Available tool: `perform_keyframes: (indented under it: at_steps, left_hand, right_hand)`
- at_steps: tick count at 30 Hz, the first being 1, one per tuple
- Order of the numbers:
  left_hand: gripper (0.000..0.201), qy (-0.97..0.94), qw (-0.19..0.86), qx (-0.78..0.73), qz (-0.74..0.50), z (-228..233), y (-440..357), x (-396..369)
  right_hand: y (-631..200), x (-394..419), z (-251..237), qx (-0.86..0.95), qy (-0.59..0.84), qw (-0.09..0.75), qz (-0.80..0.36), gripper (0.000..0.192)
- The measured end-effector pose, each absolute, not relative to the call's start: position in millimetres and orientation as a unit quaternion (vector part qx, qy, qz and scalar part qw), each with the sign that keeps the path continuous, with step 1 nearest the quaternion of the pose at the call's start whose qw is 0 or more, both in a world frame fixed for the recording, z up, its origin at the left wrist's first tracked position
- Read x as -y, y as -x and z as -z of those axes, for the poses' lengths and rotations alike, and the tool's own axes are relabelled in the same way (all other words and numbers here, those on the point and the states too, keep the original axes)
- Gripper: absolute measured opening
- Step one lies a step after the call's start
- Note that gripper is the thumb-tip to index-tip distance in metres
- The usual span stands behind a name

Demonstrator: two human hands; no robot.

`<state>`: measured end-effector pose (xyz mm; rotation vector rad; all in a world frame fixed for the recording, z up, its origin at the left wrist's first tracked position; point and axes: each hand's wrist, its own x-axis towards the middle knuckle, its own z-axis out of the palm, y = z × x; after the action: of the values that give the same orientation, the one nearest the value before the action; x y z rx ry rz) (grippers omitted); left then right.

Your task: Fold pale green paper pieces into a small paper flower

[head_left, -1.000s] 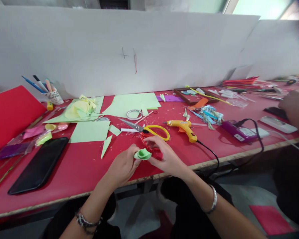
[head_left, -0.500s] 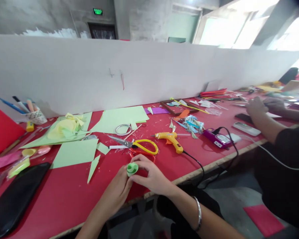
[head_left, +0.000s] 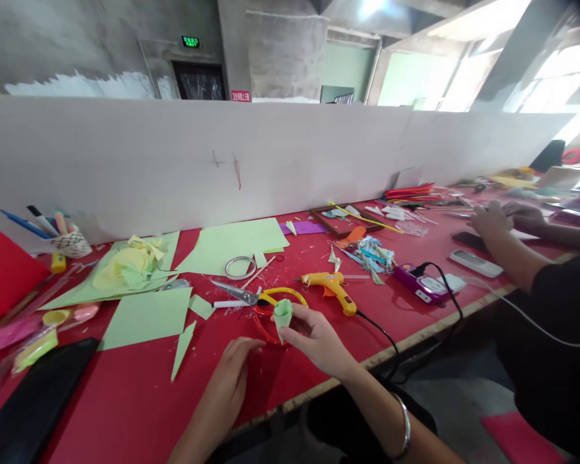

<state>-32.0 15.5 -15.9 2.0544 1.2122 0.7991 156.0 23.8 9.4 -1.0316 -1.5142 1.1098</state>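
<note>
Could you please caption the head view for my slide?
Right hand lifts a rolled pale-green paper cone over the red table; left hand rests beside it.

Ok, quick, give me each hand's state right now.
Left hand: holds nothing, fingers loosely curled, resting on the red table.
Right hand: closed on the rolled green paper piece, pinched at its lower end.

Bright daylight from blown-out windows upper right; soft shadows on table; wide-angle bending at edges; slightly soft overall.

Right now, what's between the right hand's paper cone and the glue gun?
Head view: between the green paper cone in the right hand and the glue gun lies the scissors' yellow handle; otherwise bare red tabletop.
</note>
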Motion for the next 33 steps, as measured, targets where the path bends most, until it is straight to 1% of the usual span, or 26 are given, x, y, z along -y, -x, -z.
perform_keyframes:
  at_steps: [4,8,10,14,16,19,22,25,27,30,33]
  left_hand:
    - [0.027,-0.675,0.365,-0.528,-0.365,10,44,-23]
    - [0.041,-0.576,0.426,-0.564,-0.410,0,58,-24]
    - [0.041,-0.548,0.434,-0.561,-0.443,-2,62,-21]
    - [0.027,-0.535,0.398,-0.536,-0.519,-2,67,-16]
    - [0.027,-0.559,0.399,-0.523,-0.506,-2,67,-14]
    - [0.029,-0.611,0.395,-0.512,-0.456,-2,63,-13]
    - [0.026,-0.623,0.372,-0.517,-0.454,-2,56,-10]
    - [0.027,-0.602,0.362,-0.529,-0.475,-2,51,-7]
    - [0.027,-0.600,0.355,-0.545,-0.465,-2,50,-5]
    - [0.028,-0.607,0.348,-0.562,-0.441,-2,50,-2]
    - [0.031,-0.624,0.362,-0.542,-0.430,-2,50,1]
  right_hand:
    - [-148,-23,-4,0.651,0.435,0.427,-0.453,0.027]
    - [-133,-19,7,0.671,0.457,0.400,-0.426,0.045]
    - [-123,-16,12,0.687,0.469,0.367,-0.416,0.048]
    - [-107,-14,15,0.756,0.530,0.262,-0.281,0.041]
    - [-103,-16,13,0.764,0.554,0.229,-0.238,0.038]
    - [-101,-20,8,0.763,0.577,0.197,-0.216,0.032]
    - [-102,-23,5,0.767,0.572,0.201,-0.208,0.033]
    - [-105,-21,5,0.772,0.559,0.226,-0.202,0.036]
    - [-108,-17,4,0.772,0.548,0.249,-0.204,0.034]
    - [-114,-8,3,0.784,0.478,0.299,-0.258,0.029]
    - [-117,-2,4,0.796,0.403,0.328,-0.311,0.031]
